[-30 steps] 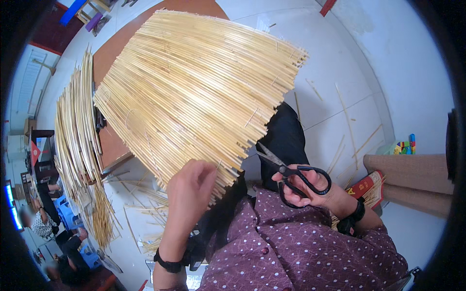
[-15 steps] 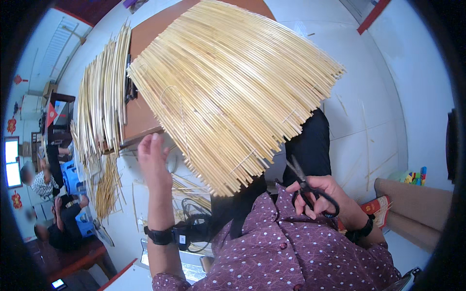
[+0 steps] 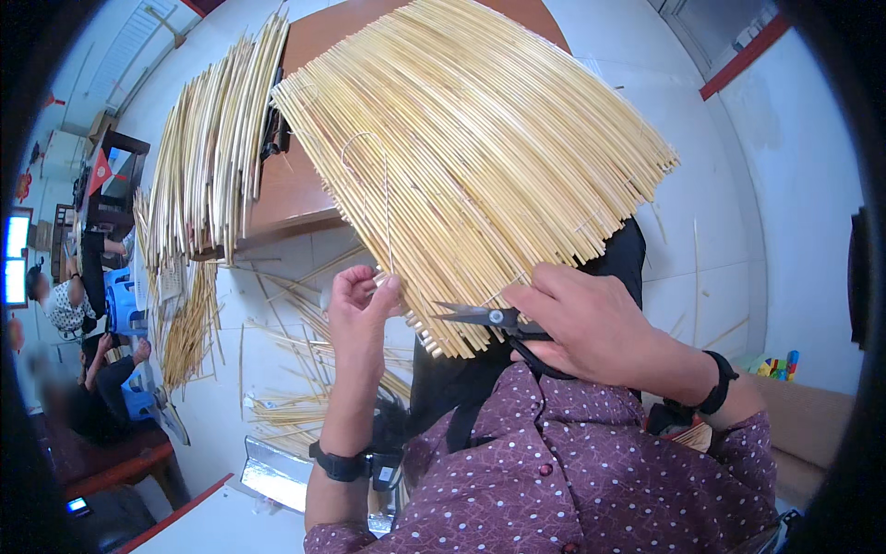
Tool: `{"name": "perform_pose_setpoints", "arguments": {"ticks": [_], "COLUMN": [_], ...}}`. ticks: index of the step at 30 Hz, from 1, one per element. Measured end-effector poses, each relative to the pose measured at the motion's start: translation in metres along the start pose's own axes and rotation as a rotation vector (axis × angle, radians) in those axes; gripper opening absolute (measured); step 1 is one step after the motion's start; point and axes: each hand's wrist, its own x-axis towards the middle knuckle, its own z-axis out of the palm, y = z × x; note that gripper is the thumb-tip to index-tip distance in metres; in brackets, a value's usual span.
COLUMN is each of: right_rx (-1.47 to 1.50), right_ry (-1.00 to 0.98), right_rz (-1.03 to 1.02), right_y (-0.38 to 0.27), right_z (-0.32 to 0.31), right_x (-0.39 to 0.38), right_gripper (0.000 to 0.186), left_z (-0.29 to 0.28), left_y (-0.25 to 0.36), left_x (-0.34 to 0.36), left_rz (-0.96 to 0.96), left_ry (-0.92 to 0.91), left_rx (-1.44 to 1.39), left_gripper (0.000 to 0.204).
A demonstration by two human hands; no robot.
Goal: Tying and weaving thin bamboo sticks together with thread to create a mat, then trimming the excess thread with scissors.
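A large mat of pale straw-coloured stalks (image 3: 517,138), laid side by side, slopes from the table toward my lap. Along its left part runs a thin light string (image 3: 388,198). My left hand (image 3: 362,309) is closed at the mat's near left edge, thumb and fingers pinching the string's lower end. In my right hand (image 3: 591,323) is a pair of dark-handled scissors (image 3: 480,315), its slightly parted blades pointing left over the near ends of the stalks. The tips lie a short way right of my left thumb.
The brown table (image 3: 318,46) bears the mat and a bundle of loose stalks (image 3: 221,138) at left. More stalks (image 3: 295,411) are scattered on the floor. Blue stools (image 3: 125,305) and two people are at far left. A tan padded seat (image 3: 803,406) stands at right.
My left hand has moved right onto the mat's edge and closed on the string. My right hand has brought the scissors left over the stalk ends, turning the blades leftward.
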Motion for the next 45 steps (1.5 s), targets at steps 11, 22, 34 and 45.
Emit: {"name": "perform_pose_setpoints", "arguments": {"ticks": [11, 22, 34, 45], "right_rx": [0.925, 0.951, 0.890, 1.212], "right_ry": [-0.671, -0.717, -0.613, -0.443], "right_rz": [0.586, 0.619, 0.569, 0.465], "right_y": [0.013, 0.016, 0.011, 0.009], "right_z": [-0.009, 0.003, 0.015, 0.017], "right_x": [0.057, 0.063, 0.062, 0.031], "right_gripper": [0.039, 0.047, 0.038, 0.036], "left_z": [0.013, 0.012, 0.010, 0.002], "left_y": [0.000, -0.003, -0.003, -0.004], "left_x": [-0.022, -0.020, -0.018, -0.026], "left_rz": [-0.182, -0.157, -0.143, -0.238], "left_ry": [-0.118, -0.159, -0.174, 0.017], "left_rx": [-0.371, -0.395, -0.397, -0.460], "left_gripper": [0.040, 0.039, 0.034, 0.023]}}
